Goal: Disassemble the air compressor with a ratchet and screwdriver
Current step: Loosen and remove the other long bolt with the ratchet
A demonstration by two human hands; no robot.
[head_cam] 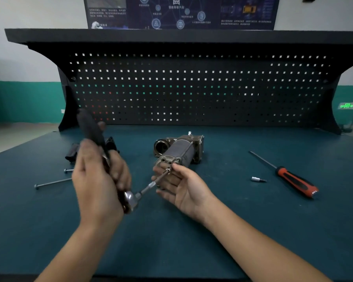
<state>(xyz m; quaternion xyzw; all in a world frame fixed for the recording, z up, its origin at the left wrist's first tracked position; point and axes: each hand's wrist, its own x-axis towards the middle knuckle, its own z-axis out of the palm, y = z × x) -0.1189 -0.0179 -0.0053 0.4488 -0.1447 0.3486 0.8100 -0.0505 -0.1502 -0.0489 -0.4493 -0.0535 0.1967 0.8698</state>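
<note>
**Bench inspection: ratchet engaged on the compressor's end-plate bolt**

Head view. The air compressor [179, 149] lies on its side near the middle of the green bench mat [171, 241]. Its motor end faces the person, which puts the end-plate bolts within reach of a tool.

The left hand [98, 180] is wrapped round the handle of the ratchet [130, 197]. The handle points up and away and is blurred, so I judge it to be in motion. An extension bar [151, 185] runs from the ratchet head to a bolt on the end plate.

The right hand [179, 184] is palm up and pinches the far end of that bar between thumb and fingers, right at the plate. This appears meant to keep the socket seated while the handle turns.

Count:
- **Compressor and ratchet:** one compressor, and one ratchet with one extension.
- **Screwdriver:** one screwdriver [289, 178] lies well to the right, with no hand on it.
- **Loose bit:** one small loose bit [258, 179] sits between the screwdriver and the compressor.
- **Long bolts:** two long bolts lie on the left, the nearer bolt [53, 182] in full sight and the farther bolt [68, 170] partly hidden by the left hand. I judge they are already out and parked clear of the working area.
- **Through-rod:** one through-rod [189, 148] is seated along the motor casing.
- **Black housing part:** it [71, 154] sits behind the left hand. Whether it is one piece or two, I cannot tell.

A pegboard [192, 88] backs the bench.
</note>
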